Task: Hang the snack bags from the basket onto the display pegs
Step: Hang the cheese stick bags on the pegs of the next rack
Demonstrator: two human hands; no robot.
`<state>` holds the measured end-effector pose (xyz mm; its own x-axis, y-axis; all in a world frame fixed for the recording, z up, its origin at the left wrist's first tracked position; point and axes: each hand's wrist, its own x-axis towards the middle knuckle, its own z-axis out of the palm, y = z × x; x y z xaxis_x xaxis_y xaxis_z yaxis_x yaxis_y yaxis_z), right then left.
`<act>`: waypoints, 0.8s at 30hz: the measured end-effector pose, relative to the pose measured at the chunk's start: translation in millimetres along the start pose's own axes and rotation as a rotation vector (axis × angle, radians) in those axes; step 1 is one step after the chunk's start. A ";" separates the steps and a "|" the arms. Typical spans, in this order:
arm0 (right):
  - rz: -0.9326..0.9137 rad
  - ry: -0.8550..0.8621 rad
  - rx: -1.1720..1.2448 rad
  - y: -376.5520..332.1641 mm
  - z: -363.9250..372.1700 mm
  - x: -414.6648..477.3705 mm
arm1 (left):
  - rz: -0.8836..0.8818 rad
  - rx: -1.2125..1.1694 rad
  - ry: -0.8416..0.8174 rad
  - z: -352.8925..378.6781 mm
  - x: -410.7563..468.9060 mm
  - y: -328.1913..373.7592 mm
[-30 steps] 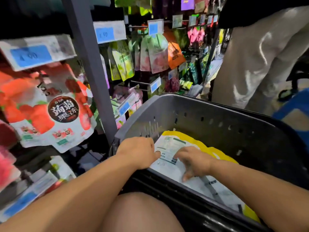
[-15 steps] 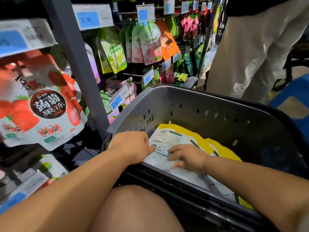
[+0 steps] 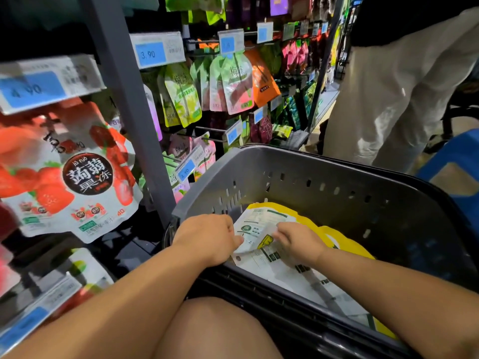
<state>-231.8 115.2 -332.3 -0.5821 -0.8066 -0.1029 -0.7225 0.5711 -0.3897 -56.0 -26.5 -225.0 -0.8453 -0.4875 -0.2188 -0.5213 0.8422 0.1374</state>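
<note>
Left hand (image 3: pixel 207 237) and right hand (image 3: pixel 298 239) now pinch the white-and-yellow plastic snack bag (image 3: pixel 255 225), its edge newly lifted inside the grey plastic basket (image 3: pixel 324 164), seemingly ready for hanging.

The basket (image 3: pixel 318 174) stands near, right of the rack (image 3: pixel 124 99). A stack (image 3: pixel 298 273) lies in it, with the top bag (image 3: pixel 259 224) at its left end, gripped between the left hand (image 3: pixel 207 237) and right hand (image 3: pixel 302 240). Hung bags (image 3: pixel 234 84) fill pegs (image 3: pixel 210 131) left and far. A person (image 3: pixel 388 99) stands far right.
</note>
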 end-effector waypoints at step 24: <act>-0.064 0.487 1.129 -60.4 -109.6 -15.6 | 0.060 -0.150 0.074 -1.2 2.8 -7.2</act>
<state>-220.0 109.9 -206.9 -0.8106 -0.5492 0.2031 -0.1676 -0.1148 -0.9792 -54.7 -34.2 -225.4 -0.8790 -0.4574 -0.1348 -0.4764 0.8293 0.2922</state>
